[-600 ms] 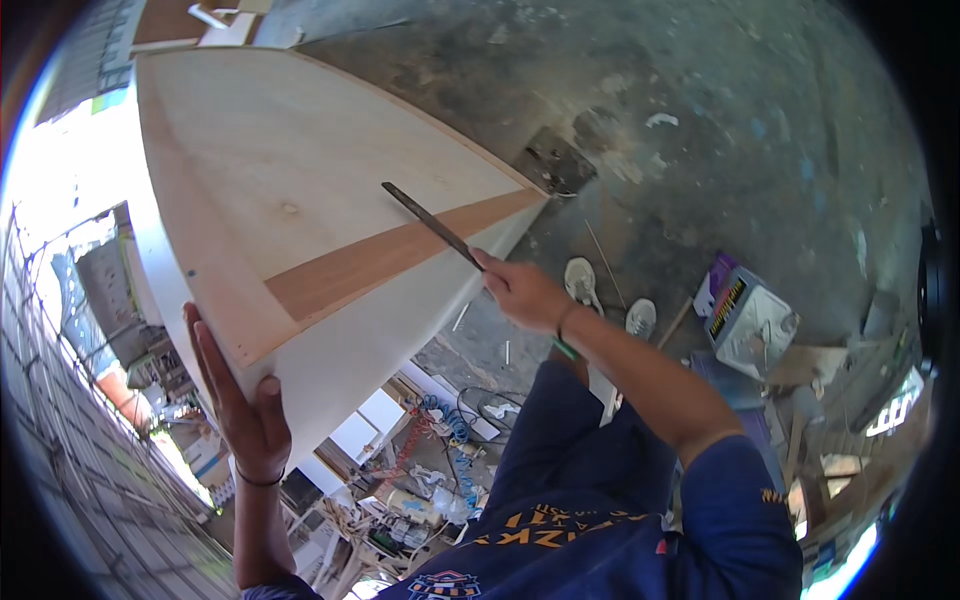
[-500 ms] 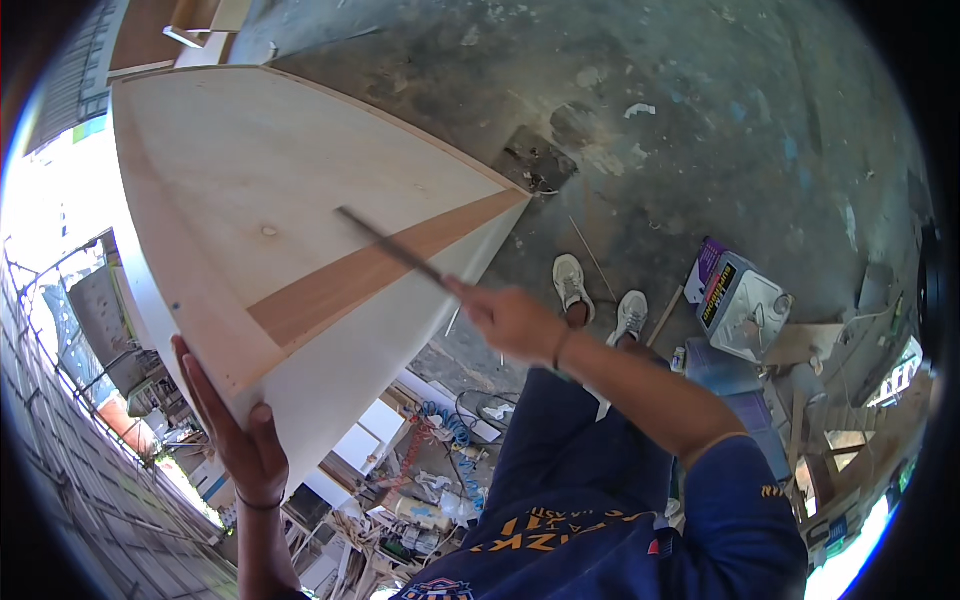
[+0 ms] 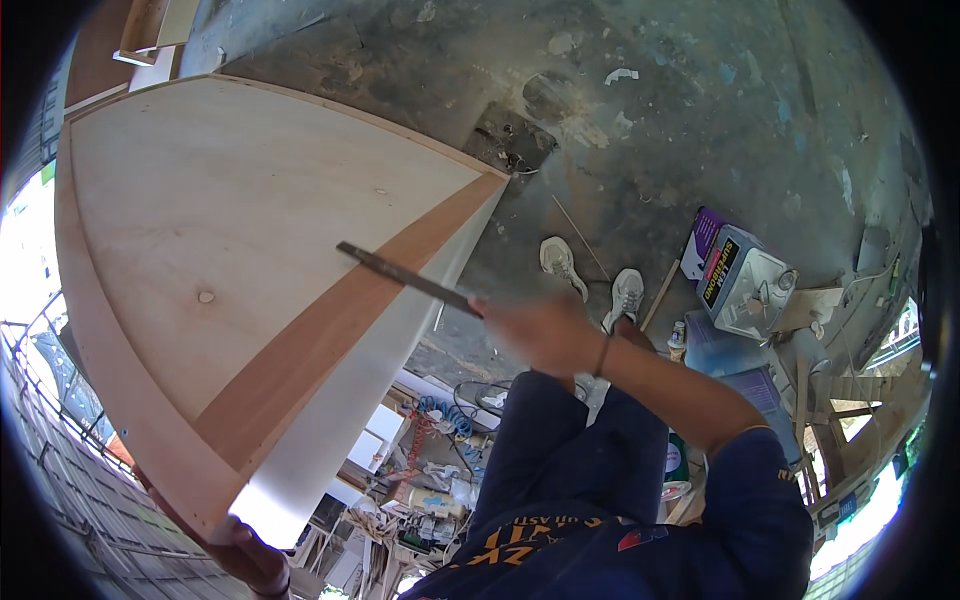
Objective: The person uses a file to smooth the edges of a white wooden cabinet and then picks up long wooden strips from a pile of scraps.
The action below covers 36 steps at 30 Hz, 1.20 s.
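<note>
A large box-like wooden cabinet (image 3: 270, 190) fills the left side, its pale panel framed by wooden strips and its near side white. My right hand (image 3: 548, 335), blurred by motion, is closed round one end of a long, flat, dark file (image 3: 408, 279). The file reaches leftward over the brown near strip (image 3: 325, 345) of the frame; whether it touches the wood I cannot tell. At the cabinet's lower left corner, my left hand (image 3: 250, 560) grips the edge, thumb near the corner and fingers along the outer side, partly hidden.
On the concrete floor to the right stands a square tin (image 3: 742, 285) with a purple and black side. A thin stick (image 3: 580, 237) lies by my shoes (image 3: 625, 298). Coiled blue hose (image 3: 447, 415) and cluttered tools lie below the cabinet. A metal grille (image 3: 80, 500) runs along the left.
The view has shifted, so the cabinet's near corner and my left hand sit lower in the picture. My right hand and the file have moved slightly right and down relative to the picture.
</note>
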Tool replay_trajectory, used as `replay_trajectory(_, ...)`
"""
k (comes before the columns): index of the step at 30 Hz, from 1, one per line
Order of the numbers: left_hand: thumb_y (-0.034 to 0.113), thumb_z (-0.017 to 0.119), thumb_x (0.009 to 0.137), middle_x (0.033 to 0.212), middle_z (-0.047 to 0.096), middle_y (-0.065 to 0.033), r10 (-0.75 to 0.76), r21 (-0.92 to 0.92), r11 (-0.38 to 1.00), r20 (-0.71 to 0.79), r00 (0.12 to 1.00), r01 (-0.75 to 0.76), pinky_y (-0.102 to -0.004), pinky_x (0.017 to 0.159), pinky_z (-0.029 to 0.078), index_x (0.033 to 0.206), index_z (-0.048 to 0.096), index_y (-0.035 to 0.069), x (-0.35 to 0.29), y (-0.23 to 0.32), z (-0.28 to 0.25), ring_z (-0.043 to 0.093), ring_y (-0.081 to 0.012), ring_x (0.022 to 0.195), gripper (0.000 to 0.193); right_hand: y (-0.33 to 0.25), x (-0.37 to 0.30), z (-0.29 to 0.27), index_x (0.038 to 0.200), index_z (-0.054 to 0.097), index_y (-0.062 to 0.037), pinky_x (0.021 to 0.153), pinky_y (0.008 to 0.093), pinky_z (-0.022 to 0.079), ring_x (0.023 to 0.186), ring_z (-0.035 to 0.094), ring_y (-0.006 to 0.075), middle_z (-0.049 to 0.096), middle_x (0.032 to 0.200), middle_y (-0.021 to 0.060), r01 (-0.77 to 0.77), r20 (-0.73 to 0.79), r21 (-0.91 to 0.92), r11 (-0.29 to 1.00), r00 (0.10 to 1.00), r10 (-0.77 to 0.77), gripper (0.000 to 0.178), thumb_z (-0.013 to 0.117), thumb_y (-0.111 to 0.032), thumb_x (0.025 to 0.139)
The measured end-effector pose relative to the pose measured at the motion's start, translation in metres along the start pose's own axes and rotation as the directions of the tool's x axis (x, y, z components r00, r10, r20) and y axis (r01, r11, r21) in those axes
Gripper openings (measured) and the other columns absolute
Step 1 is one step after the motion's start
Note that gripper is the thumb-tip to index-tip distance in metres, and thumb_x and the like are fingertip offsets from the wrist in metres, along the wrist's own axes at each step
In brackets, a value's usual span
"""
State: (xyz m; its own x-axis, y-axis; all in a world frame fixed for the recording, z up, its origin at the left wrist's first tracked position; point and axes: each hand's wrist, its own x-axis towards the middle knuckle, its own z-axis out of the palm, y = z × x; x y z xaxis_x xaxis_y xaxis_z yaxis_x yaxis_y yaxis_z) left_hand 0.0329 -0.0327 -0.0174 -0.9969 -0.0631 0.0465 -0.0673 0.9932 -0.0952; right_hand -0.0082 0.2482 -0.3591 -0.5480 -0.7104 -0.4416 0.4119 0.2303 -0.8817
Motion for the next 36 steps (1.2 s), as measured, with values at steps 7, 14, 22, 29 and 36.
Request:
replay_trajectory(7, 0.052, 0.040, 0.090, 0.138, 0.029, -0.0258, -0.070, -0.003, 0.998, -0.017, 0.997, 0.069, -0.0401, 0.099, 0.032, 0.142, 0.012, -0.001, 0.008, 0.001, 0.014, 0.039, -0.0348, 0.122, 0.079, 0.116, 0.087, 0.003, 0.133, 0.044, -0.0184, 0.069, 0.0379, 0.048, 0.067, 0.061, 0.0316, 0.061, 0.078, 0.0216, 0.251, -0.490, -0.180, 0.951, 0.816, -0.308, 0.041, 0.041, -0.025, 0.092)
replay_trajectory(14, 0.052, 0.041, 0.090, 0.138, 0.031, -0.0251, -0.212, 0.046, 0.976, -0.029, 0.977, 0.214, -0.0402, 0.099, 0.032, 0.142, 0.014, -0.001, -0.015, -0.013, 0.018, 0.039, -0.0343, 0.122, 0.079, 0.024, 0.022, 0.009, 0.137, 0.036, -0.0214, 0.063, 0.0415, 0.048, 0.055, 0.057, 0.0317, 0.057, 0.066, 0.0203, 0.379, -0.206, -0.024, 0.925, 0.904, -0.376, 0.046, 0.042, -0.025, 0.091)
replay_trajectory(22, 0.052, 0.043, 0.089, 0.137, 0.033, -0.0243, -0.379, 0.089, 0.920, -0.054, 0.924, 0.382, -0.0403, 0.100, 0.031, 0.141, 0.017, -0.002, -0.034, -0.035, 0.028, 0.040, -0.0336, 0.122, 0.079, 0.178, 0.103, -0.008, 0.137, 0.034, -0.0229, 0.061, 0.0426, 0.048, 0.061, 0.059, 0.0349, 0.059, 0.070, 0.0199, -0.007, -0.234, -0.053, 0.999, 0.972, -0.005, 0.048, 0.042, -0.023, 0.090)
replay_trajectory(29, 0.052, 0.044, 0.088, 0.137, 0.034, -0.0236, -0.485, 0.124, 0.862, -0.080, 0.871, 0.491, -0.0405, 0.101, 0.031, 0.140, 0.019, -0.002, -0.044, -0.033, 0.042, 0.040, -0.0330, 0.122, 0.079, 0.175, 0.115, -0.020, 0.135, 0.037, -0.0180, 0.067, 0.0427, 0.048, 0.072, 0.060, 0.0370, 0.061, 0.084, 0.0206, -0.088, -0.161, -0.032, 0.996, 0.984, 0.081, 0.046, 0.039, -0.025, 0.090)
replay_trajectory(36, 0.052, 0.045, 0.088, 0.136, 0.036, -0.0229, -0.553, 0.135, 0.819, -0.070, 0.830, 0.558, -0.0406, 0.101, 0.030, 0.140, 0.021, -0.003, -0.046, -0.046, 0.051, 0.041, -0.0324, 0.122, 0.079, 0.214, 0.127, -0.018, 0.134, 0.040, -0.0233, 0.065, 0.0414, 0.047, 0.067, 0.059, 0.0340, 0.059, 0.073, 0.0182, -0.057, -0.109, 0.030, 0.998, 0.992, 0.060, 0.043, 0.043, -0.023, 0.090)
